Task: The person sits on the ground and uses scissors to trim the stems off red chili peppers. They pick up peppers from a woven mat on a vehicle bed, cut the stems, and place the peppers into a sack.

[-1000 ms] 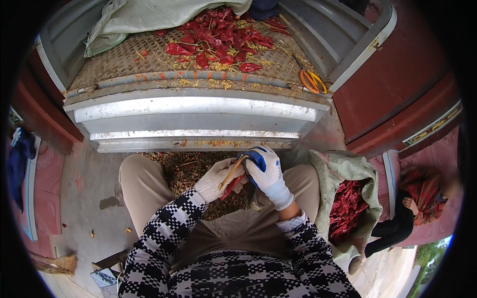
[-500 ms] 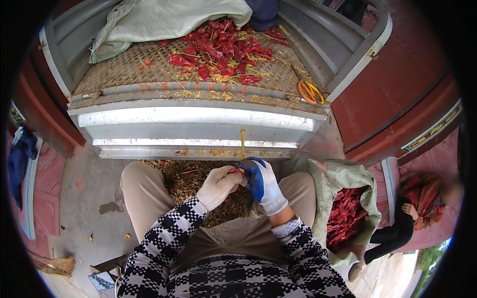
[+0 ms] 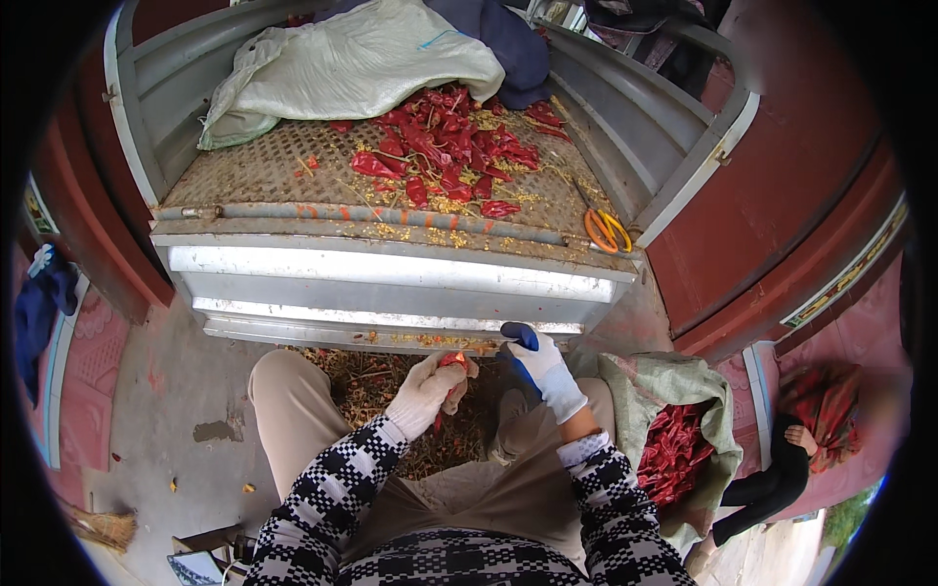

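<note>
My left hand (image 3: 426,393), in a whitish knit glove, is closed round a dried red chili pepper (image 3: 452,359) above the space between my knees. The chili's torn-looking end, with a pale yellowish spot, shows at the fingertips. To its right, my right hand (image 3: 543,367) wears a white glove with blue coating. It is apart from the left hand, with its blue fingers parted and nothing visible between them. In front, more dried red chilies (image 3: 445,142) lie in a loose heap with yellow seeds on a metal truck bed (image 3: 283,161).
Scissors (image 3: 608,231) with orange and yellow handles lie at the bed's right edge. A white woven sack (image 3: 352,63) covers the back. By my right knee stands an open sack (image 3: 611,391) of red chilies. Stems litter (image 3: 376,396) the ground. A person (image 3: 821,415) sits at right.
My right hand has drawn away to the right from the left hand; the long yellowish stem that stood up at its fingers no longer shows. The chili stays in my left hand. The view has tilted up.
</note>
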Available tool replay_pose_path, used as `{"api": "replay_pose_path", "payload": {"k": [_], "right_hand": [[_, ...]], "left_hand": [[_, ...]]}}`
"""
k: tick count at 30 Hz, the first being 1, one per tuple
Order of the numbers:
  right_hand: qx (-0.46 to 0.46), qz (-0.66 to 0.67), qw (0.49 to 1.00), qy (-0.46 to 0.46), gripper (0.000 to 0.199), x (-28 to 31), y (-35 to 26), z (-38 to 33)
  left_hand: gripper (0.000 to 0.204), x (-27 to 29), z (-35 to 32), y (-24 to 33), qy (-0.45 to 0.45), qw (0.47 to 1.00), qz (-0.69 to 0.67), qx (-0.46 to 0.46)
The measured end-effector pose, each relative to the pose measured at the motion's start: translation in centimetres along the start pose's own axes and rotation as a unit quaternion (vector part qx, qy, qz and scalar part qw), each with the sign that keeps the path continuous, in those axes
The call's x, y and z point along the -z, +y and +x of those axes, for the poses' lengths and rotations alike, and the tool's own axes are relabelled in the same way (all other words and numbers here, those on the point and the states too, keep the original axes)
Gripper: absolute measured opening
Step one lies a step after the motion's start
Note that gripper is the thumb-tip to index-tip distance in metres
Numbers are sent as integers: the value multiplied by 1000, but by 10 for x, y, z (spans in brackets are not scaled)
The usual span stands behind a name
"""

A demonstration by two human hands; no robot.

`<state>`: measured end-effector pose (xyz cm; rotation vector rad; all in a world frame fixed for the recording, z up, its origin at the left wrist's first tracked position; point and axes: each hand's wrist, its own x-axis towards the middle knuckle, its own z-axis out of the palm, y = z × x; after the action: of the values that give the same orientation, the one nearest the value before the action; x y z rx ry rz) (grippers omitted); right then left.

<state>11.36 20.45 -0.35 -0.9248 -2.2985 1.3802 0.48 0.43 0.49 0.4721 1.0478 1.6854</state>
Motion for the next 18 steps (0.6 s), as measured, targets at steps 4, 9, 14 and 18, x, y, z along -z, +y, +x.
{"api": "replay_pose_path", "payload": {"k": [4, 9, 14, 18], "right_hand": [[85, -159, 984, -2, 35, 34, -70, 18], [230, -308, 908, 169, 50, 48, -125, 88], [86, -468, 873, 105, 62, 35, -149, 127], [117, -467, 873, 72, 44, 41, -143, 140]], "left_hand": [[20, 7, 3, -3, -7, 999, 32, -24], [26, 16, 3, 1, 4, 999, -37, -31], [25, 19, 5, 4, 19, 999, -17, -27], [22, 21, 6, 1, 7, 999, -34, -19]]}}
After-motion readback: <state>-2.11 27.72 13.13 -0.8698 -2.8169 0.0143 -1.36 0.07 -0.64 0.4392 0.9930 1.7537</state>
